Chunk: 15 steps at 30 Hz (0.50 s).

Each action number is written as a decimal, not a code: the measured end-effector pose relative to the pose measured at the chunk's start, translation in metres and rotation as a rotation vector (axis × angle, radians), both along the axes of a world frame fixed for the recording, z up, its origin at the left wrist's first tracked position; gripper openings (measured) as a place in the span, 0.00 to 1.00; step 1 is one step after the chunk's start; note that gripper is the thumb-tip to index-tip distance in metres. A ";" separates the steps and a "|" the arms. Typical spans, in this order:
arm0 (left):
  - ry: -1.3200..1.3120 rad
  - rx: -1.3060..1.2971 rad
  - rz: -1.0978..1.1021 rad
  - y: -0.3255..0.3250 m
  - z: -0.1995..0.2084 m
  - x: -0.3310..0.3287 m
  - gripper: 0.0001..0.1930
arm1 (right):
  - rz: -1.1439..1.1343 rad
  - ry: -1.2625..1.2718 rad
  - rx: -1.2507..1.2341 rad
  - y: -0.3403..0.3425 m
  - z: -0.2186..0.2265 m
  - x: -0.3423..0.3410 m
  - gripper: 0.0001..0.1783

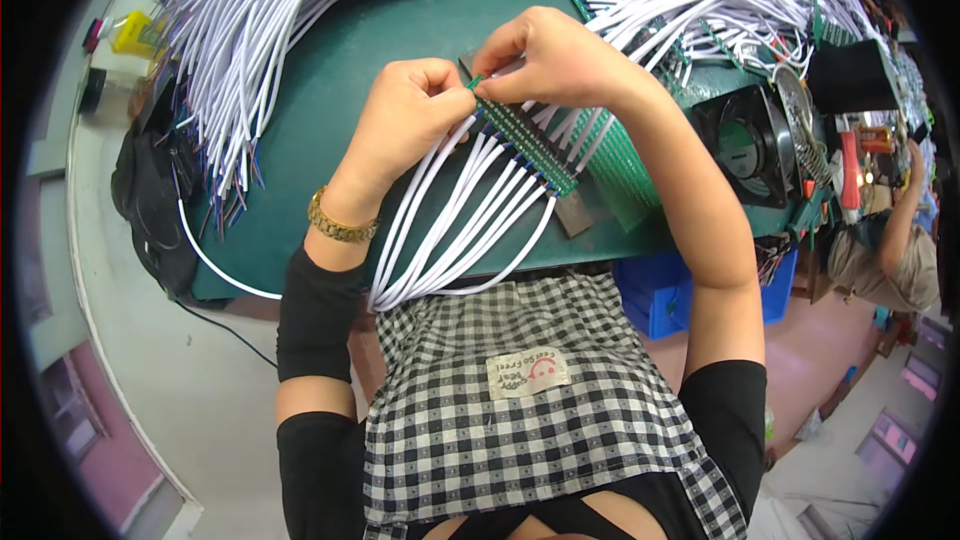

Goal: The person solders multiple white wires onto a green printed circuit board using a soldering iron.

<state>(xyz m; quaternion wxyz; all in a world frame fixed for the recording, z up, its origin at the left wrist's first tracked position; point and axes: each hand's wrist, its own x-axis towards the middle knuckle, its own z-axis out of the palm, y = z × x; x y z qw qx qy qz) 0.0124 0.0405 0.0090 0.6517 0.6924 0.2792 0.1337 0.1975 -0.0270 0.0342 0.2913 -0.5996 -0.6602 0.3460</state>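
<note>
A long green circuit board strip (530, 148) lies at a slant on a flat grey metal piece (574, 217). White cables (470, 202) fan out from its near side and gather at the table's front edge, beside my apron. At the strip's far left end my two hands meet, fingertips almost touching. My left hand (408, 110), a gold watch on its wrist, is closed in a pinch above the cables; its fingers hide what they hold. My right hand (555, 60) pinches the green end of the strip between thumb and forefinger. More white cables leave the strip's far side under my right hand.
A thick bundle of white cables (250, 30) covers the table's left. Finished-looking boards with cables (700, 10) heap up at the far right. A green perforated sheet (620, 175), a black fan (742, 148) and a blue bin (650, 298) are to the right. Another person (890, 250) sits beyond.
</note>
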 end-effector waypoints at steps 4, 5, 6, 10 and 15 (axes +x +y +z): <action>0.047 -0.080 0.051 -0.005 0.002 0.005 0.09 | 0.019 0.012 -0.125 0.003 -0.001 0.003 0.12; 0.062 -0.115 0.068 -0.005 0.001 0.006 0.09 | 0.034 0.030 -0.175 0.004 -0.001 0.005 0.12; 0.082 -0.124 0.067 -0.003 0.001 0.006 0.09 | 0.016 0.052 -0.187 0.005 -0.004 0.004 0.12; 0.131 -0.199 0.051 0.002 -0.003 0.009 0.08 | 0.004 0.023 -0.282 0.012 -0.001 0.005 0.13; 0.120 -0.313 0.043 0.009 -0.011 0.008 0.06 | 0.023 0.017 -0.375 0.020 0.001 0.001 0.13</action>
